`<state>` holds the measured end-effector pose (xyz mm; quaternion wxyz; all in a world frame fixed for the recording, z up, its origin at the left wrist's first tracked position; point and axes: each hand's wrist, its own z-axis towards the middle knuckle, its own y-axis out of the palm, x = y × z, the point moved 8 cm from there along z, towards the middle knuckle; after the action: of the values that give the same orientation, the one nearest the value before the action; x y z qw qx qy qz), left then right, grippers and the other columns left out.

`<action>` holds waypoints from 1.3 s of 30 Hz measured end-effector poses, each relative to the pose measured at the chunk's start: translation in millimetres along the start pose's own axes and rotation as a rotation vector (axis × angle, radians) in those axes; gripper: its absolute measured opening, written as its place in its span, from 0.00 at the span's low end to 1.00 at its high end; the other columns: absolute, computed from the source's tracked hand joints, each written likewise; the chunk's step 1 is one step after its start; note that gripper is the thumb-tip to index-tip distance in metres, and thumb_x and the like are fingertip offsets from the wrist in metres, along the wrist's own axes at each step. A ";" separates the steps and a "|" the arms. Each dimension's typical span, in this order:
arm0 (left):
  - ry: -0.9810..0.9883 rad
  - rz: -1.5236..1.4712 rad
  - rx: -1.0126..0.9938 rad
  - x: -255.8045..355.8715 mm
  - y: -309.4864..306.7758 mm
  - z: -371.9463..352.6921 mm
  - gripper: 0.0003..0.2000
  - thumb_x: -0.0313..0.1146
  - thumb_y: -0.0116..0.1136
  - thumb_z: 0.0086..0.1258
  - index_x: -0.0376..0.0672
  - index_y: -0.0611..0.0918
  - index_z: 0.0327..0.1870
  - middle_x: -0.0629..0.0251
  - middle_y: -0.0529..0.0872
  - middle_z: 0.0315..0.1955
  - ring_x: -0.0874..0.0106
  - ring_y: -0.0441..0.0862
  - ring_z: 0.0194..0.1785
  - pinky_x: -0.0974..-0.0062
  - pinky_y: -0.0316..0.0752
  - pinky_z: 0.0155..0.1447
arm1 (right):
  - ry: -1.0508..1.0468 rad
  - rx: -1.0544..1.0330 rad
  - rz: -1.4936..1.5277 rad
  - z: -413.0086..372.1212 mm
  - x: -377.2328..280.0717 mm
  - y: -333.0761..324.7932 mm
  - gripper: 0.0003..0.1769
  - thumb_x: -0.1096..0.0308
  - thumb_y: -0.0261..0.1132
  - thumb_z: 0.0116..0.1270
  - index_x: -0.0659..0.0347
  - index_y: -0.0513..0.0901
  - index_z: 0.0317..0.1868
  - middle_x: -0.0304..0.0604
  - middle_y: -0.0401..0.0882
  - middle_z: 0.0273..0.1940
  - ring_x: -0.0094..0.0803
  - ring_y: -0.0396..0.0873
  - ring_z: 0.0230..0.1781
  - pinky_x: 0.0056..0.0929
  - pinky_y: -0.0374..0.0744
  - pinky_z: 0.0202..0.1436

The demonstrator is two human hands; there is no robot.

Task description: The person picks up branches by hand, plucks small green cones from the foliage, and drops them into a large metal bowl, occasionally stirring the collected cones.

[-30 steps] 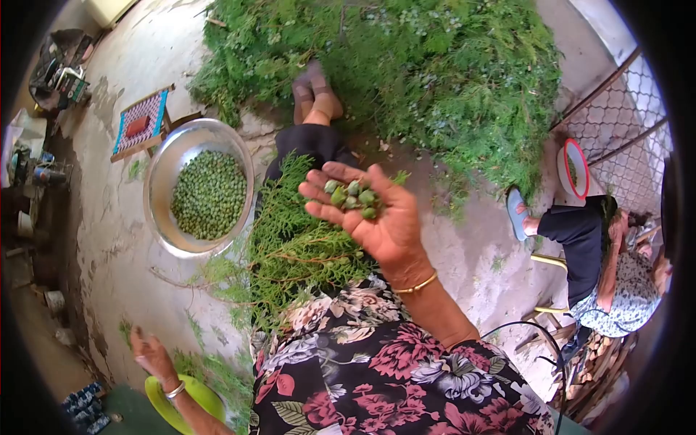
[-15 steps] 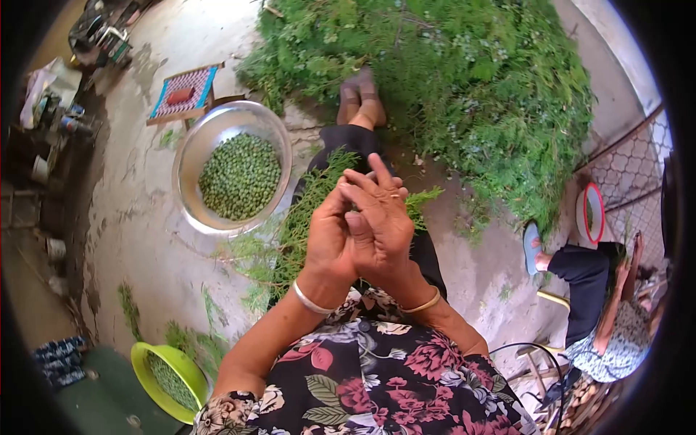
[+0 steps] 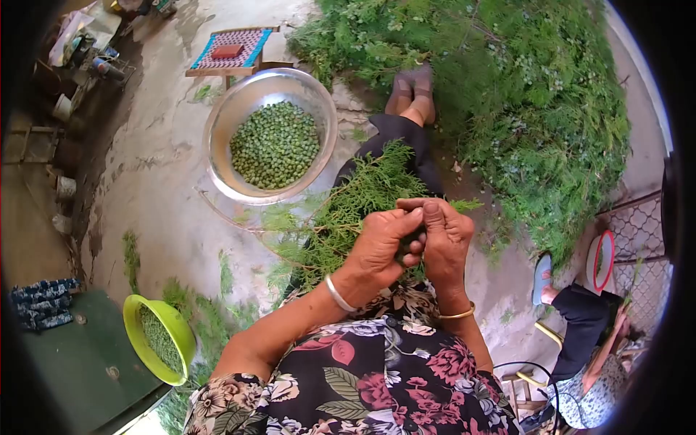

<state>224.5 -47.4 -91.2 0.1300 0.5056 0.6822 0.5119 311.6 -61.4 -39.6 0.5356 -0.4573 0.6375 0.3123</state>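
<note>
My left hand point(image 3: 384, 245), with a silver bangle at its wrist, is closed, its fingers curled and its thumb near the other hand. Against it, my right hand point(image 3: 447, 243) is also closed, thumb pressed to the fingertips. Whatever lies between the fingers is too small or hidden to make out. Beneath both hands a leafy evergreen branch point(image 3: 355, 210) spreads across my lap. To the upper left stands a wide metal basin point(image 3: 216, 163) holding many small green berry-like cones point(image 3: 274, 145).
A large heap of cut evergreen branches point(image 3: 529, 94) lies ahead and right. A lime-green tub point(image 3: 190, 341) with green cones stands lower left. Beyond the basin is a woven stool point(image 3: 254, 45). Another person point(image 3: 580, 348) sits at right near a red-rimmed bucket point(image 3: 607, 261).
My hands have gone from palms pressed together, fingers extended, to closed fingers meeting at the tips. The view has shifted, so the basin and stool appear farther right.
</note>
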 end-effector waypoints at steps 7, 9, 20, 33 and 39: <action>-0.004 0.579 -0.084 25.0 26.0 -37.1 0.05 0.27 0.60 0.61 0.35 0.80 0.33 0.68 0.80 0.22 0.83 0.71 0.18 0.87 0.61 0.21 | 0.032 0.117 0.432 16.1 36.8 -55.1 0.16 0.61 0.60 0.71 0.67 0.80 0.31 0.43 0.82 0.23 0.29 0.83 0.24 0.24 0.81 0.32; 0.193 0.596 0.062 73.3 22.9 -43.4 0.08 0.23 0.57 0.50 0.34 0.81 0.33 0.67 0.80 0.23 0.84 0.69 0.19 0.87 0.61 0.21 | 0.001 0.157 0.379 11.1 44.8 -81.9 0.15 0.62 0.60 0.71 0.67 0.81 0.33 0.43 0.82 0.24 0.28 0.82 0.25 0.23 0.81 0.32; 0.909 1.630 0.942 336.1 -121.8 -44.0 0.29 0.41 0.64 0.61 0.26 0.76 0.56 0.43 0.82 0.49 0.58 0.81 0.52 0.71 0.73 0.57 | 0.043 0.619 -0.755 -50.6 123.0 -222.1 0.19 0.60 0.54 0.71 0.67 0.81 0.49 0.59 0.82 0.37 0.48 0.81 0.43 0.37 0.76 0.48; 0.743 1.771 -0.076 54.1 2.5 -8.4 0.12 0.22 0.67 0.53 0.35 0.83 0.40 0.59 0.85 0.34 0.69 0.83 0.33 0.74 0.77 0.37 | -0.291 0.330 -0.551 -8.0 42.7 -103.7 0.14 0.77 0.66 0.55 0.65 0.82 0.43 0.54 0.83 0.38 0.46 0.83 0.37 0.35 0.79 0.41; 0.753 1.981 -0.224 7.2 1.5 -21.3 0.14 0.26 0.68 0.47 0.35 0.80 0.36 0.54 0.81 0.42 0.54 0.76 0.49 0.61 0.73 0.53 | -0.484 0.015 -0.861 24.7 37.2 -29.7 0.12 0.73 0.68 0.52 0.62 0.78 0.38 0.52 0.78 0.33 0.49 0.80 0.33 0.43 0.77 0.36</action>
<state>207.2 -53.6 -78.1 -0.5182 0.6294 -0.0881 0.5724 348.4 -60.3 -78.6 0.7522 -0.5895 0.2502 0.1554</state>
